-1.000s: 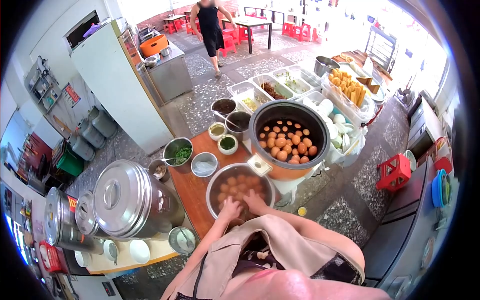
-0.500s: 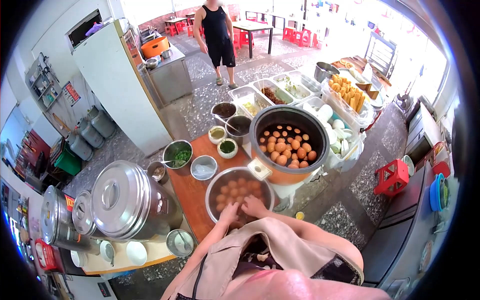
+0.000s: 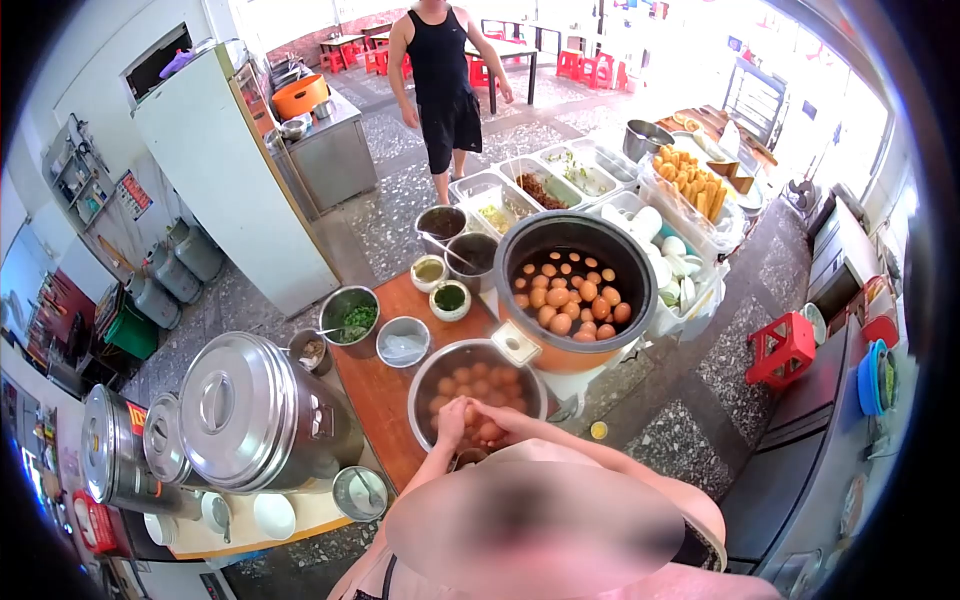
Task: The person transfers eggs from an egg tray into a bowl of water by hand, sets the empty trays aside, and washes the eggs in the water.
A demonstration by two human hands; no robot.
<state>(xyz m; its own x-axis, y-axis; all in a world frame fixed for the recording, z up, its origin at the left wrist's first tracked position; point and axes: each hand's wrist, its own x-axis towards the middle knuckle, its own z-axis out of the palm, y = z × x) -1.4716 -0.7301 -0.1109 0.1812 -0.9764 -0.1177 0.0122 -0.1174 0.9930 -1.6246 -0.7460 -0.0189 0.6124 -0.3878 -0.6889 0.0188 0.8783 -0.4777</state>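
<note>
A wide metal bowl (image 3: 420,385) holds several brown eggs (image 3: 480,378) in liquid. Over its near side my left hand (image 3: 452,422) and my right hand (image 3: 500,422) meet, fingers curled in against each other. They close around a brown egg, mostly hidden by the fingers. More eggs sit just below my right hand. Right behind the bowl stands a large dark-lined pot (image 3: 510,235) with an orange outside, with several brown eggs in dark liquid.
On the wooden counter (image 3: 385,395) stand a bowl of chopped greens (image 3: 352,318), a bowl with a clear bag (image 3: 403,342) and sauce pots. Large lidded steel pots (image 3: 235,400) are at left. Food trays (image 3: 545,187) and fried dough sticks (image 3: 692,185) lie beyond. A person (image 3: 443,90) stands past the trays.
My hands have come together and lifted slightly from the eggs, fingers now meeting. The person in black has walked closer to the trays. The view has shifted slightly.
</note>
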